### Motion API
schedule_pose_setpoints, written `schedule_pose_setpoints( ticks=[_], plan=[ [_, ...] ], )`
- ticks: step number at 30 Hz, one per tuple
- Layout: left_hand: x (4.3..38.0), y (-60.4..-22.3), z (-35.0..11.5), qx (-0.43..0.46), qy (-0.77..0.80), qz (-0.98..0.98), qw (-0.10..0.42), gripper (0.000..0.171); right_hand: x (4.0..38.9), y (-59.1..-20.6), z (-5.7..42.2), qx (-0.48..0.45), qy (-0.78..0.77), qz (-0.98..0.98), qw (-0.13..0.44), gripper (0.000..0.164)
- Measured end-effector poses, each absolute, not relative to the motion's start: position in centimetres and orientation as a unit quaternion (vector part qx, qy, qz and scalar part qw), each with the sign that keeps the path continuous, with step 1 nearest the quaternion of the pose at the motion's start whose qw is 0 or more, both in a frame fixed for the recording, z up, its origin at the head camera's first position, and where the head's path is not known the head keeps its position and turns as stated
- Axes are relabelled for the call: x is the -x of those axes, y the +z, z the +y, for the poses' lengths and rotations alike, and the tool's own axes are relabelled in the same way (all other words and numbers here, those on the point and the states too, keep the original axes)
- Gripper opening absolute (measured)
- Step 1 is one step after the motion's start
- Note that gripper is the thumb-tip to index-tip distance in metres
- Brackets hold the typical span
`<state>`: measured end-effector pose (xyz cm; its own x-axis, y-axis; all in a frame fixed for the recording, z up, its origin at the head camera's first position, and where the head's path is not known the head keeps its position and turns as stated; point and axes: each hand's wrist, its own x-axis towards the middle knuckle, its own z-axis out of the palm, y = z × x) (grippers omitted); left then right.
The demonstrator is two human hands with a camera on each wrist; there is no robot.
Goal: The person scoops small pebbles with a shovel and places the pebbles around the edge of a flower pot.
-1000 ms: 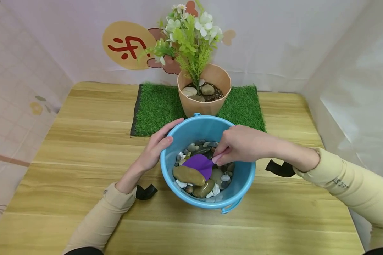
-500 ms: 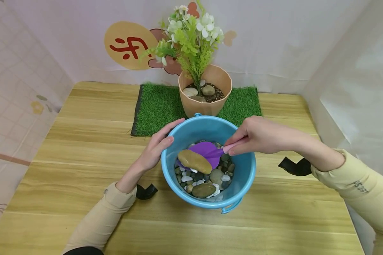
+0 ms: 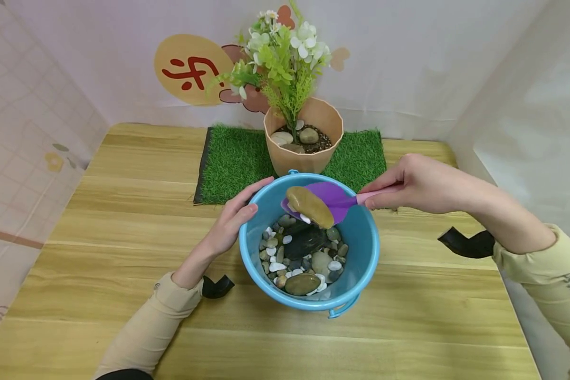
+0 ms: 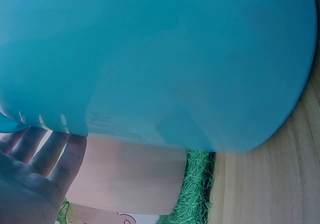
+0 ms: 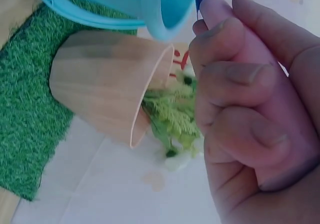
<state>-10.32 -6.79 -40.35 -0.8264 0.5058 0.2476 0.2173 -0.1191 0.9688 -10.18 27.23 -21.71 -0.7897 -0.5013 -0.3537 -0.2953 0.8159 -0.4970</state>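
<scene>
My right hand (image 3: 425, 184) grips the pink handle (image 5: 287, 109) of a purple plastic shovel (image 3: 338, 194), fingers curled round it. On the blade lies a large brown stone (image 3: 311, 207), with small white pebbles beside it. The shovel is up near the rim at the far right side of a blue bucket (image 3: 369, 253). Wet pebbles (image 3: 290, 253) and another brown stone (image 3: 302, 284) lie at the bucket's bottom. Against the bucket's left outside rests my left hand (image 3: 230, 221), thumb near the rim; its fingers (image 4: 72, 159) extend along the wall in the left wrist view.
Right behind the bucket stands a peach flowerpot (image 3: 294, 161) with soil, stones and a white-flowered plant (image 3: 285, 68). It sits on an artificial grass mat (image 3: 233, 163). A light wooden table (image 3: 123, 221) carries everything, with pale walls (image 3: 408, 63) round its back and sides.
My right hand has lifted the shovel with the brown stone from among the pebbles and moved it up and to the right. My left hand has stayed on the bucket.
</scene>
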Motion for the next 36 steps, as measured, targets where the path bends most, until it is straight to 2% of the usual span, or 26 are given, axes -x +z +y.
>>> schedule_pose_setpoints(
  ticks=[12,24,36],
  plan=[
    [10.3,-40.3,-6.9,-0.277,0.696,0.654,0.103,0.062,13.1,-20.5,29.5,0.106,-0.175,0.960,0.190,0.024],
    [10.3,-40.3,-6.8,-0.281,0.695,0.654,0.103,0.062,16.9,-21.1,30.7,0.036,-0.162,0.969,0.183,0.053],
    [10.4,-40.6,-6.9,-0.285,0.693,0.655,0.100,0.061,19.4,-21.1,30.4,0.020,-0.140,0.974,0.175,0.058]
  ],
)
